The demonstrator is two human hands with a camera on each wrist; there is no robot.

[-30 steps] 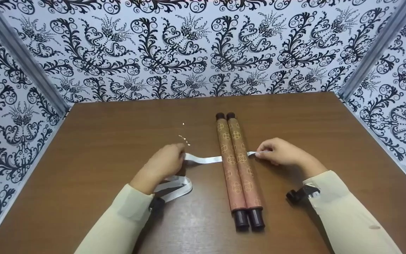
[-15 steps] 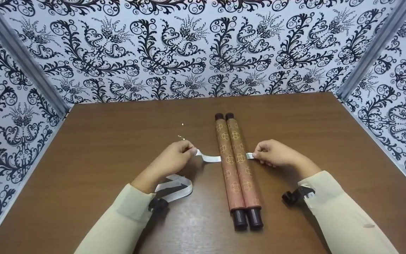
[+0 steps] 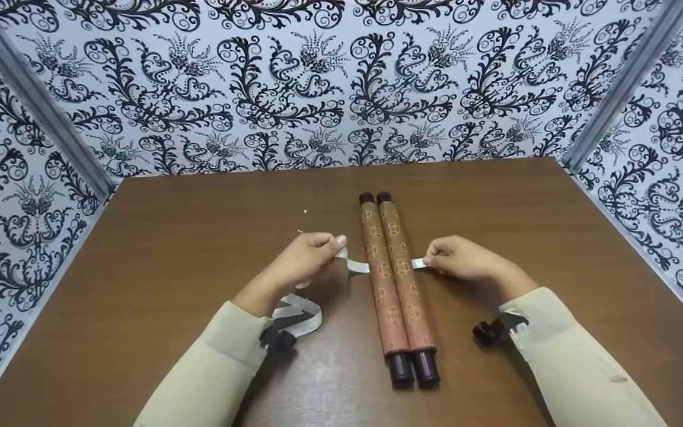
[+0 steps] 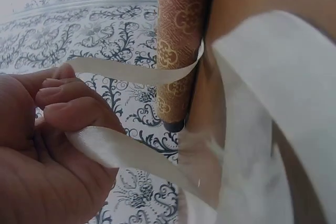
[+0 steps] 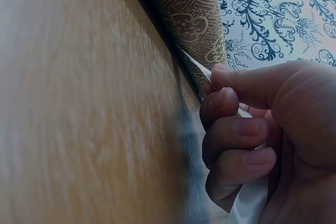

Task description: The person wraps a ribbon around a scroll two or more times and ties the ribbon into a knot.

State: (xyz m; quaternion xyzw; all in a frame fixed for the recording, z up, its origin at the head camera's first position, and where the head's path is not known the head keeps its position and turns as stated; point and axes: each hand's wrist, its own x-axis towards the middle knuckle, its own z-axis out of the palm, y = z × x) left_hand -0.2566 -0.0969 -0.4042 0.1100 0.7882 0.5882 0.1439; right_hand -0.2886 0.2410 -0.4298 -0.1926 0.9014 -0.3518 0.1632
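Note:
Two brocade-covered scroll rolls (image 3: 384, 279) with dark end knobs lie side by side on the table. A white ribbon (image 3: 358, 267) passes beneath them, coming out on both sides. On the left, my left hand (image 3: 309, 258) pinches the ribbon between thumb and forefinger, lifting it off the table. In the left wrist view, the ribbon (image 4: 121, 71) runs from those fingertips to the roll, and its tail trails out below the curled fingers. My right hand (image 3: 466, 256) pinches the other side close to the rolls; its ribbon end (image 5: 249, 203) hangs through the curled fingers.
Loose ribbon (image 3: 306, 323) lies folded on the table beside the left wrist. Tiny pale bits (image 3: 305, 212) are scattered beyond the left hand. Patterned panels (image 3: 341, 89) wall the brown table (image 3: 199, 207) at the back and sides. A black wrist camera (image 3: 490, 333) sits under the right cuff.
My left hand has moved right, closer to the rolls, raising its stretch of ribbon into a curve. My right hand has shifted slightly left and still pinches the ribbon.

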